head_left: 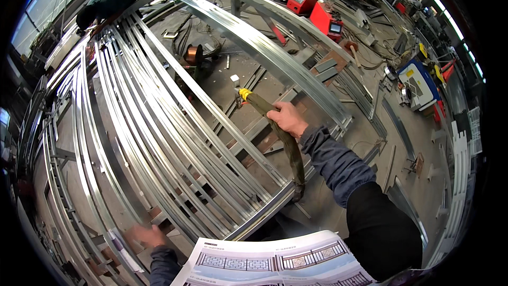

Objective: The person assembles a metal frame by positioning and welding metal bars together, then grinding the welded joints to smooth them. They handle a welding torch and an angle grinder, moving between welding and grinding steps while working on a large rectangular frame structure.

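My right hand (288, 119) is wrapped round a welding cable (288, 145) in a dark green sleeve. A yellow collar (244, 93) caps its far end, and the lower end hangs past the frame's right corner. At the lower left, my left hand (148, 235) is smeared by motion, close to a metal bar with a pale label (124, 251). Long shiny metal bars (159, 111) lie side by side between my hands. Below them, a printed sheet (254, 262) with pictures of railings covers the bottom of the view; what holds it is hidden.
A person in dark clothing (108, 5) bends over the bars' far end. Red machines (325, 21) stand at the far right, with a white and blue machine (418, 85) nearer. A copper wire spool (194, 54) and metal offcuts (323, 69) lie beyond the bars.
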`<state>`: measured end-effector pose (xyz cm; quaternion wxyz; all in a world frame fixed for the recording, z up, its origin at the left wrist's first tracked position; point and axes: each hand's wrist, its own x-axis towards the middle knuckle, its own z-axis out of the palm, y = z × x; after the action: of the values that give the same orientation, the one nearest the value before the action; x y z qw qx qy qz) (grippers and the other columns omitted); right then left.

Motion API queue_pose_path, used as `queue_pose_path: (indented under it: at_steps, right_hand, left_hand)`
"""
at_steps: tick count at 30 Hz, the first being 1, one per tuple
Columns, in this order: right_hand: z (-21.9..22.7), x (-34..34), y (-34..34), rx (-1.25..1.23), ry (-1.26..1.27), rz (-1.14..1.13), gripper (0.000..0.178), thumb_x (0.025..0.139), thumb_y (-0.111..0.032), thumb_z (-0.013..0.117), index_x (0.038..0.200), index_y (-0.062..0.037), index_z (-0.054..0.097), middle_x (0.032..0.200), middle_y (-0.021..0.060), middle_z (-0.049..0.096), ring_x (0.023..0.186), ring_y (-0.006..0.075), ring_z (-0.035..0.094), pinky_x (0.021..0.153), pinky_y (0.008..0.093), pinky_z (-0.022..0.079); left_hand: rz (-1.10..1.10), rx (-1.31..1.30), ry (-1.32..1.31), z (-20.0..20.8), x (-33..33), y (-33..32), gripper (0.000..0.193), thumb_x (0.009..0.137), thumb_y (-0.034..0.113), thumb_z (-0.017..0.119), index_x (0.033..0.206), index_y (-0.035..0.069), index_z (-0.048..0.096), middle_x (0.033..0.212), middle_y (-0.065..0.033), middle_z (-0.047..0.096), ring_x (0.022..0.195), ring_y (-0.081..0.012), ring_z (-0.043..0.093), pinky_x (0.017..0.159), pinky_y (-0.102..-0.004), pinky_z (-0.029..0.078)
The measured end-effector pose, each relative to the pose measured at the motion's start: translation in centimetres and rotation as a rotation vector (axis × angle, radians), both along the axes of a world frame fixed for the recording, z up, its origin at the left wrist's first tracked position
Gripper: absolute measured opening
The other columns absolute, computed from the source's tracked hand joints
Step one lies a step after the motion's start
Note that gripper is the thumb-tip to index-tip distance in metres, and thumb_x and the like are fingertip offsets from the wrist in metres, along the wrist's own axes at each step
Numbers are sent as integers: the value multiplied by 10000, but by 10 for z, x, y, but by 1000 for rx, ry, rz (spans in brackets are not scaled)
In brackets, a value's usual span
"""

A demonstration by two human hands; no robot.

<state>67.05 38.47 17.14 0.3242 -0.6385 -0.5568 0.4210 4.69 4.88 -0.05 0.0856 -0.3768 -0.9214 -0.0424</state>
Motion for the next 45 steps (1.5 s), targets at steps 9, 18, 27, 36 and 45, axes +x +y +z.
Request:
queue_pose_path:
  at_steps: [9,18,27,36,45]
  right_hand:
    - [112,49,-310,386,-236,8,499,859,-198,781,1299,1,655,1040,168,683,896,342,638,814,417,520]
    - [122,158,-416,158,-81,-52,630,873,-222,802,1418,-8,569,1224,145,603,1057,277,610,946,380,498]
    - [150,308,-334,245,-264,-230,774,1028,-409,689,1575,43,380,1502,243,490,1371,394,527,1121,442,444]
    - [132,365,-279,-13,148,-486,406,1058,-322,672,1258,31,676,950,50,706,811,126,656,725,311,542]
    - [57,346,-271,-248,119,-475,307,1030,-250,690,1186,13,724,891,57,731,766,126,688,682,313,543]
  left_hand:
    - [-549,159,-2732,216,437,154,760,1060,507,605,1623,71,340,1467,-205,575,1332,-322,587,1129,-495,485]
    - [-322,-79,-2688,258,622,109,515,976,133,719,1405,98,437,1072,-78,628,952,-239,672,892,-449,590]
    - [-841,-419,-2569,234,804,52,671,1001,74,723,1535,98,316,1372,-62,547,1267,-176,562,1103,-358,464]
    - [-1216,-795,-2308,218,850,52,772,1024,142,727,1552,12,178,1441,-117,494,1305,-181,521,1082,-367,465]
    - [-1617,-309,-1468,105,788,172,742,900,286,804,1501,11,466,1254,-196,654,1103,-363,687,917,-432,571]
